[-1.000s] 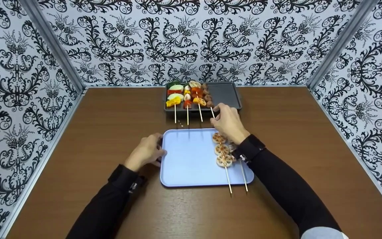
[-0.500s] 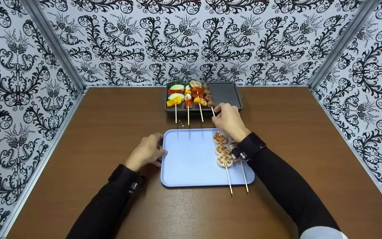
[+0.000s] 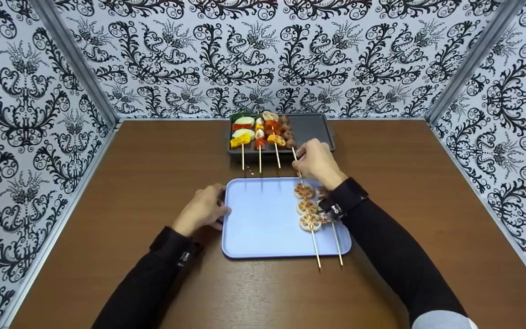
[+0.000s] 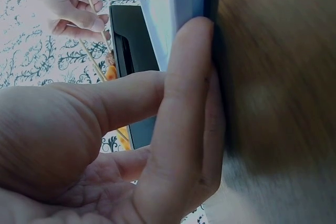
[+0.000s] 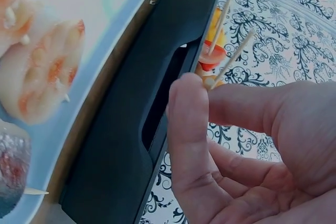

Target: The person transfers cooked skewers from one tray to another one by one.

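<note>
In the head view my left hand point(image 3: 202, 205) grips the left edge of a light blue tray point(image 3: 263, 219), thumb over the rim. My right hand point(image 3: 318, 161) pinches the stick end of a meatball skewer point(image 3: 287, 132) between thumb and index finger. The brown balls lie at the right of the row on a dark grill pan point(image 3: 309, 129). A lotus root skewer point(image 3: 307, 207) rests on the tray's right side. Beside it, partly covered by my right wrist, is another skewer point(image 3: 326, 218) with dark pieces. The left wrist view shows the right fingers point(image 4: 94, 23) on the stick.
Left of the meatballs on the pan lie a skewer with green, white, red and yellow pieces point(image 3: 243, 132), a narrower skewer point(image 3: 259, 135) and one with orange slices point(image 3: 274, 137). Their sticks overhang the pan's front edge. Patterned walls point(image 3: 263, 59) enclose the brown table point(image 3: 153, 151).
My right hand has shifted very slightly up and to the right, keeping its pinch on the skewer stick. The left hand stays at the tray edge.
</note>
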The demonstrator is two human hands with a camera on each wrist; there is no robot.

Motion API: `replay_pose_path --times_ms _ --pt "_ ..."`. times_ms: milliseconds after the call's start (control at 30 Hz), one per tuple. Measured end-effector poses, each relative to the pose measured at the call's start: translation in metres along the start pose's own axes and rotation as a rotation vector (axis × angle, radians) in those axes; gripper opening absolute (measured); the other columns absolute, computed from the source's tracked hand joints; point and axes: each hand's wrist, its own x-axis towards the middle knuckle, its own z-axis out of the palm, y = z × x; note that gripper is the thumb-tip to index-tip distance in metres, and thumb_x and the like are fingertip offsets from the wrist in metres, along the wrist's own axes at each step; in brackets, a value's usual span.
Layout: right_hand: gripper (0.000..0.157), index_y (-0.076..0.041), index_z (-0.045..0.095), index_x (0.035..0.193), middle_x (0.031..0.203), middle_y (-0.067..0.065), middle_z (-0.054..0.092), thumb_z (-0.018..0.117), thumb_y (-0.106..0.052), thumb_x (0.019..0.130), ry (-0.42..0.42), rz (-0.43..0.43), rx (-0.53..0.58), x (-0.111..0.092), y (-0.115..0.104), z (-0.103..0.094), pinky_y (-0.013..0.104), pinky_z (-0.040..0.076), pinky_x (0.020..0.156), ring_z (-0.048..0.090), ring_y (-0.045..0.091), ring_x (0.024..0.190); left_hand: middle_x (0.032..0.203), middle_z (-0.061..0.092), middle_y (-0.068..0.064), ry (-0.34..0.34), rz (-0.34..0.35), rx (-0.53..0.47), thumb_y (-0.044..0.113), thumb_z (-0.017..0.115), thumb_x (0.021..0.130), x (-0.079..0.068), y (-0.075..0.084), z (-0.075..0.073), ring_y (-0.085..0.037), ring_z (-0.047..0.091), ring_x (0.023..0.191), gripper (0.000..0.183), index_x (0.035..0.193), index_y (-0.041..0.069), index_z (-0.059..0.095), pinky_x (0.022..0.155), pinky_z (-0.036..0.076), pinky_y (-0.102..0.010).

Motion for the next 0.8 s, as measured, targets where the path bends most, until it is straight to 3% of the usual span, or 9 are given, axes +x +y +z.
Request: replay_pose_path --times_ms 300,533,667,800 --pt "0.016 -0.006 0.077 0.096 0.094 0.009 0.078 0.082 -0.016 0.084 -0.063 0.046 0.026 0.001 -0.002 -0.010 0.031 0.065 0.073 0.075 0.016 0.067 0.097 0.064 -0.019 -0.004 -0.007 -0.026 0.001 0.071 0.093 0.000 0.001 0.000 -0.024 0.072 0.069 0.069 0.154 0.005 0.041 0.056 0.067 -0.035" --pt "0.010 -0.006 0.077 0.088 0.073 0.008 0.077 0.081 -0.013 0.082 -0.122 0.098 0.129 0.001 0.000 -0.016 0.023 0.061 0.052 0.071 0.011 0.050 0.098 0.065 -0.020 -0.010 -0.008 -0.040 0.000 0.071 0.092 0.002 0.001 0.000 -0.025 0.072 0.071 0.068 0.153 0.005 0.042 0.056 0.067 -0.035" --pt "0.011 -0.003 0.077 0.088 0.066 0.005 0.074 0.082 -0.010 0.082 -0.150 0.125 0.214 0.000 0.002 -0.017 0.029 0.064 0.054 0.070 0.012 0.049 0.100 0.064 -0.021 -0.015 -0.017 -0.050 0.000 0.071 0.092 0.002 0.001 0.000 -0.026 0.072 0.072 0.070 0.154 0.005 0.041 0.057 0.067 -0.035" --pt "0.013 0.001 0.075 0.091 0.076 0.013 0.076 0.081 -0.006 0.083 -0.180 0.157 0.315 -0.004 0.004 -0.016 0.035 0.067 0.059 0.070 0.013 0.051 0.099 0.064 -0.021 -0.009 -0.019 -0.053 -0.001 0.071 0.091 0.002 0.001 0.001 -0.026 0.072 0.072 0.070 0.155 0.005 0.041 0.057 0.067 -0.035"
